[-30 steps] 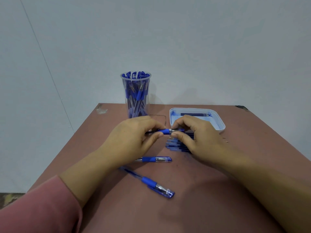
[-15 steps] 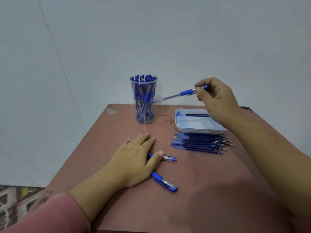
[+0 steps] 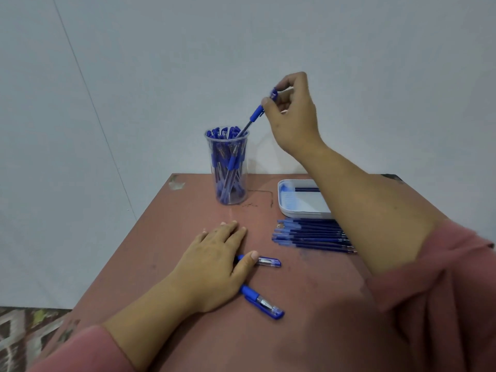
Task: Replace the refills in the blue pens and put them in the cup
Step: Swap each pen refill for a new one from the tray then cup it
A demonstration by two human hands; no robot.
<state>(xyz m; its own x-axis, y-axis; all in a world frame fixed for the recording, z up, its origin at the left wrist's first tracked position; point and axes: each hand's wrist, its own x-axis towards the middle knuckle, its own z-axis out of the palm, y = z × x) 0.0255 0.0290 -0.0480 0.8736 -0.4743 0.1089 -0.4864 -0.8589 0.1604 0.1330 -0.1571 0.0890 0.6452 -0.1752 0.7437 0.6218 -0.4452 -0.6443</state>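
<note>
Table [image 3: 161, 264]: I see a worn reddish board, near edge cut off.
Right hand [image 3: 292, 116]: 12 o'clock, fingertips pinching a blue pen [image 3: 256, 114], lower end at the rim of the clear plastic cup [image 3: 228, 183].
Left hand [image 3: 212, 267]: flat, fingers straight, half covering two loose pens [image 3: 261, 302].
Refills [image 3: 308, 236]: 3 o'clock, tips hidden by the forearm [image 3: 375, 210].

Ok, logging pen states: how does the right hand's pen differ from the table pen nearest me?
The held pen slants, lower end in the cup; the near pen lies flat on the table. The right hand pinches the held pen; the near pen is ungripped. Both have blue grips.
</note>
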